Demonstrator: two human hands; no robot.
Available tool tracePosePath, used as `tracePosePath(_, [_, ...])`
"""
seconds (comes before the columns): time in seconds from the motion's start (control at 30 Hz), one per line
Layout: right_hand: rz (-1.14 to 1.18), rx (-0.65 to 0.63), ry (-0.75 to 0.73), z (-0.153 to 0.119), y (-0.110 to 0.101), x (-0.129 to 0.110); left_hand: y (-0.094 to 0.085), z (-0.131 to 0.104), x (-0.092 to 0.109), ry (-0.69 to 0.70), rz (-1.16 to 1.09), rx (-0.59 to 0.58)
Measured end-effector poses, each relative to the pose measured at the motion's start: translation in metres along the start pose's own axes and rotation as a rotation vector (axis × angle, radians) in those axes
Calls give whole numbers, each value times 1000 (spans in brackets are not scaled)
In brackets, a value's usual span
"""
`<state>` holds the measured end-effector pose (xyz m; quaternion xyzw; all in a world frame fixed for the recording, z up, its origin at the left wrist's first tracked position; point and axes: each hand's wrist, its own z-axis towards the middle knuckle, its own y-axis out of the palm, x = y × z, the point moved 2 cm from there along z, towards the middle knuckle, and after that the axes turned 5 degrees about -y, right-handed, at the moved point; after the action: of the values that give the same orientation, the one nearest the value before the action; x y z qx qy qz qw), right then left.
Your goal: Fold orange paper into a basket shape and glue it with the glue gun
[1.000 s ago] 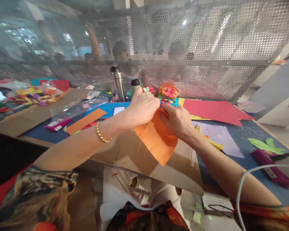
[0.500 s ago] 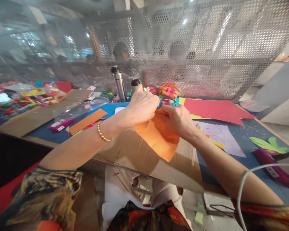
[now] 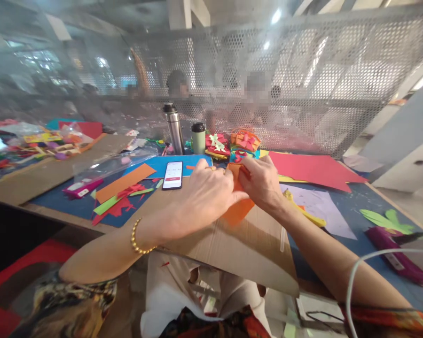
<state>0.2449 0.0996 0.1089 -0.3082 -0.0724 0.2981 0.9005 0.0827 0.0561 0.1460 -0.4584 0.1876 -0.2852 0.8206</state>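
An orange sheet of paper [image 3: 238,213] is between my hands above the brown cardboard [image 3: 211,244]. Its upper part stands up folded between my fingers, and its lower part slants down toward the board. My left hand [image 3: 211,190] is closed at the paper's left side, fingers curled and thumb stretched across it. My right hand [image 3: 262,180] pinches the upper right part with bent fingers. My hands hide much of the sheet. Just left of my left hand lies a phone [image 3: 172,175] with a lit screen.
Behind my hands stand a steel flask [image 3: 174,129], a green cup [image 3: 198,138] and small paper baskets [image 3: 245,141]. Red paper [image 3: 313,169], a yellow cutter [image 3: 312,217] and a purple stapler-like object [image 3: 398,253] lie right. Orange strips [image 3: 127,182] and scraps lie left.
My left hand has come down and toward me, uncovering the phone and green cup. The orange paper, spread wide before, now shows narrower and folded. My right hand stays closed on it.
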Motion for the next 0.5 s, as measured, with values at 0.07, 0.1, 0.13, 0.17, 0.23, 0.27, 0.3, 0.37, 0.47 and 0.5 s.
tracePosePath(0.07, [15,24,-73,0,-2,-2,-4,-10,-5,-2,-128,45])
tracePosePath(0.1, [33,47,-116,0,-5,-3,-7,-13,-10,-8,-197,92])
tracePosePath(0.13, [62,75,-160,0,-7,-6,-9,-16,-16,-23,-256,156])
tracePosePath(0.17, [101,104,-203,-1,-10,-9,-11,-17,-22,-39,-317,223])
tracePosePath(0.23, [197,157,-269,-2,-15,-15,-12,-18,-35,-57,-462,311])
tracePosePath(0.27, [239,174,-288,-3,-18,-18,-11,-18,-39,-55,-555,311])
tracePosePath(0.3, [268,183,-297,-4,-19,-21,-9,-17,-43,-45,-658,286])
tracePosePath(0.37, [299,196,-303,-6,-21,-24,-5,-16,-46,-35,-841,187])
tracePosePath(0.47, [326,210,-290,-9,-20,-26,2,-17,-47,-62,-1007,78])
tracePosePath(0.5, [331,209,-277,-10,-20,-26,4,-17,-47,-69,-1043,62])
